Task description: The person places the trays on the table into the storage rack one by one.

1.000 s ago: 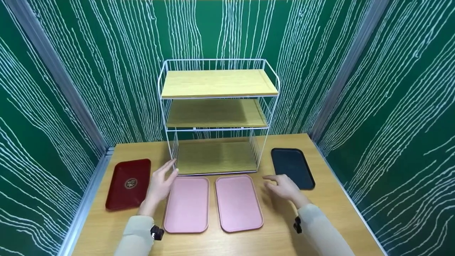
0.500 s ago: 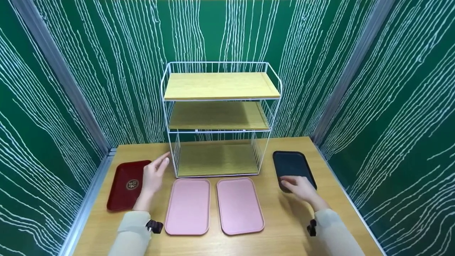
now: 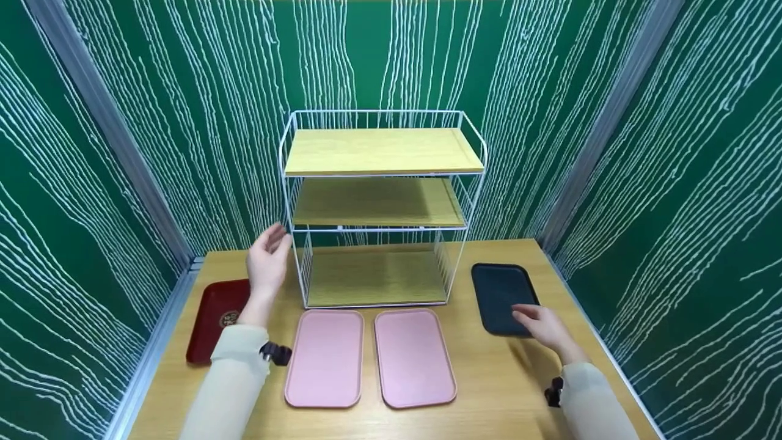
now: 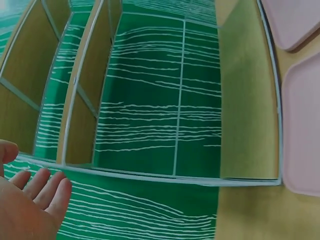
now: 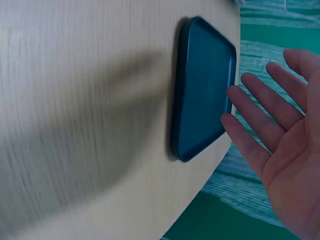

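My left hand [image 3: 267,261] is raised beside the left side of the white wire rack [image 3: 293,244], level with its middle shelf. In the left wrist view its fingers [image 4: 47,190] reach toward the rack's side frame and hold nothing. My right hand [image 3: 545,329] hovers at the near right corner of a dark tray [image 3: 500,296], overlapping it in the head view. The right wrist view shows its fingers [image 5: 255,112] spread loosely, with nothing in them. A red tray [image 3: 211,315] with a gold round emblem lies below my left arm, partly hidden by it.
Two pink trays [image 3: 325,360] lie side by side before the rack; the right pink tray [image 3: 416,360] is slightly angled. The rack has three wooden shelves [image 3: 383,150]. Green walls [image 3: 690,183] with white lines enclose the wooden table [image 3: 489,391] on three sides.
My left hand has moved left and up, from beside the left pink tray to the rack's side. My right hand has moved right and slightly down, over the dark tray. The view has shifted slightly.
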### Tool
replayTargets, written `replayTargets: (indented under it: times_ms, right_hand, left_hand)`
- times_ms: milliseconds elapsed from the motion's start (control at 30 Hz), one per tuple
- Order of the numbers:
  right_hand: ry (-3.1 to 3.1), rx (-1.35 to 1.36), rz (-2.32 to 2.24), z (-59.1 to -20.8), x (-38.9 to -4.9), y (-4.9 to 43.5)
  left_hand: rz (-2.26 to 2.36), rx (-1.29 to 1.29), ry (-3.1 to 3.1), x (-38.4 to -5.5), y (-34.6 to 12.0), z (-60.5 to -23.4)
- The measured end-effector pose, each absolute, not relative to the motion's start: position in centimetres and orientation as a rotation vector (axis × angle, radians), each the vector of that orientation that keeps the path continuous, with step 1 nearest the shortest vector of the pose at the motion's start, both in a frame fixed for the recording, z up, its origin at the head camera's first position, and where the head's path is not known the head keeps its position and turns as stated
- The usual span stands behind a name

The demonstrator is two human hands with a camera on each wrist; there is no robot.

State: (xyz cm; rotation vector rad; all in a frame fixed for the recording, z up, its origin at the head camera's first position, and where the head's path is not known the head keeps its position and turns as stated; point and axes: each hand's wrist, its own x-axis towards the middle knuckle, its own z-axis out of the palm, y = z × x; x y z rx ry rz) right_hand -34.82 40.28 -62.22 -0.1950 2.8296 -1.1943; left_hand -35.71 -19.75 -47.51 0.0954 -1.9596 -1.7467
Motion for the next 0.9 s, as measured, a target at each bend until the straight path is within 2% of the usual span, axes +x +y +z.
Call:
replayTargets:
  times_ms: [400, 900]
  right_hand:
    - [2.825, -0.035, -1.254, -62.7, -35.8, 43.1]
    - [2.864, 0.091, -1.419, -64.3, -36.0, 44.5]
  left_hand:
    - [-1.811, 0.139, -1.904, -38.8, -18.8, -44.5]
    - [-1.795, 0.253, -1.878, -40.7, -17.5, -44.4]
